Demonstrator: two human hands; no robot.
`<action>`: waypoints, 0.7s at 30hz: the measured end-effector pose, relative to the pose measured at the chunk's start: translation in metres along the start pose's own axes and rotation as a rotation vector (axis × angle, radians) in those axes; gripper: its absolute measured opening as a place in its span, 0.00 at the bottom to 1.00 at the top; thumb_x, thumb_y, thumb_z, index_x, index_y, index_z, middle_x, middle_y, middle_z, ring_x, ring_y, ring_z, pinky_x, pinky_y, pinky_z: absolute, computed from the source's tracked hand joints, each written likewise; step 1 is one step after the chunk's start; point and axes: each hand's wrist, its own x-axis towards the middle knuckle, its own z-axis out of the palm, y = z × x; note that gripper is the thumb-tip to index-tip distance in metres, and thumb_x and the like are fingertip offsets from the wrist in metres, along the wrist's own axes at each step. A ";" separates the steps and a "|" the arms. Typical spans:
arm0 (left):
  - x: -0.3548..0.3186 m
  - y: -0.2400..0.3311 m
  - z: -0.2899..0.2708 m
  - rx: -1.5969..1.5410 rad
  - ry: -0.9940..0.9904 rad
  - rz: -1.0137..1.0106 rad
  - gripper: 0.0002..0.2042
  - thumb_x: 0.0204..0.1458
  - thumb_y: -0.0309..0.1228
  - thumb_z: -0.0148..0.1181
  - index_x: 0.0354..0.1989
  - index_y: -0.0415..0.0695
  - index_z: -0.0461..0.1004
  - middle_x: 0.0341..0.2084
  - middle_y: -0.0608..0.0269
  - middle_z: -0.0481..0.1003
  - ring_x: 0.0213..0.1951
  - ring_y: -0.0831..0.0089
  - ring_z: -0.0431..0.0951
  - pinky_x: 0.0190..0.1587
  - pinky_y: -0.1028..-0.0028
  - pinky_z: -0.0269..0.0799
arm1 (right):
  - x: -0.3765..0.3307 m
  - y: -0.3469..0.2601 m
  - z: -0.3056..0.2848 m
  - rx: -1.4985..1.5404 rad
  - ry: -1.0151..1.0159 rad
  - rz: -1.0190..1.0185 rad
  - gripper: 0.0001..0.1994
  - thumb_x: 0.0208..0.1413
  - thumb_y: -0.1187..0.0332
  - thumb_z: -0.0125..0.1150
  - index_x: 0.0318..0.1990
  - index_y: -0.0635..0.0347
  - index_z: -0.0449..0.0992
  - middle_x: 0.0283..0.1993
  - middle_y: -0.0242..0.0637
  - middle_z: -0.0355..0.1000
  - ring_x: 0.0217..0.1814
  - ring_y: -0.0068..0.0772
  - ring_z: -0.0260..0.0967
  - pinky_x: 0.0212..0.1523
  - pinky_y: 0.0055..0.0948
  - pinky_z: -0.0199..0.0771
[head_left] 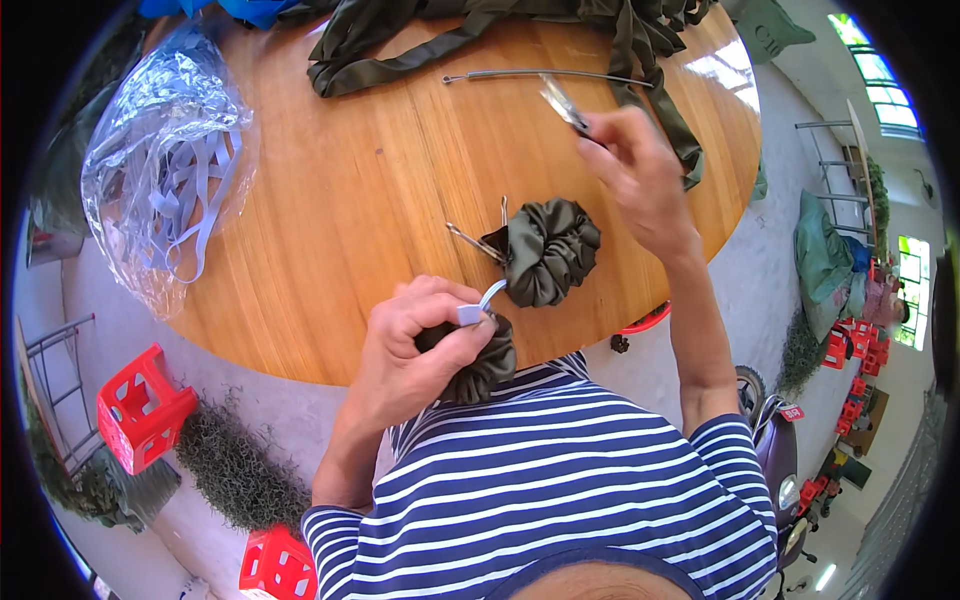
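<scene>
My left hand (415,340) is closed at the table's near edge, pinching the end of a pale elastic band (492,293) between thumb and fingers. Under that hand bunches part of a gathered dark olive fabric tube (550,252); the rest lies ruffled on the table, and the band runs into it. Beside the ruffled part, two thin metal prongs (474,243) stick out, their joined end hidden by cloth. My right hand (640,170), raised to the right and smeared by motion, grips what look like small thread snips (564,104), blades pointing away to the far left.
A clear plastic bag (165,180) of pale elastic strips lies on the left of the wooden table (330,220). Long olive fabric strips (400,65) cover the far edge, near a thin metal rod (545,75). Red stools (145,410) stand on the floor at left.
</scene>
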 end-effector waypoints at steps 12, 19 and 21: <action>-0.001 -0.014 0.004 -0.861 0.029 -0.251 0.08 0.46 0.27 0.57 0.32 0.35 0.73 0.31 0.59 0.74 0.34 0.76 0.73 0.39 0.76 0.69 | -0.100 -0.044 0.008 0.919 -0.659 0.612 0.25 0.52 0.59 0.53 0.53 0.65 0.60 0.41 0.34 0.67 0.39 0.18 0.63 0.34 0.14 0.61; -0.008 -0.019 0.006 -1.007 0.043 -0.225 0.06 0.46 0.27 0.57 0.27 0.36 0.72 0.31 0.54 0.73 0.34 0.70 0.73 0.40 0.73 0.70 | -0.094 -0.046 0.025 0.965 -0.671 0.633 0.19 0.61 0.54 0.38 0.45 0.61 0.64 0.34 0.32 0.65 0.33 0.17 0.64 0.26 0.16 0.63; -0.007 -0.019 0.007 -1.032 0.008 -0.228 0.07 0.45 0.28 0.58 0.27 0.36 0.72 0.30 0.53 0.73 0.34 0.69 0.74 0.39 0.72 0.70 | -0.091 -0.044 0.028 0.926 -0.649 0.629 0.19 0.61 0.54 0.37 0.45 0.61 0.64 0.37 0.35 0.68 0.35 0.20 0.67 0.26 0.17 0.65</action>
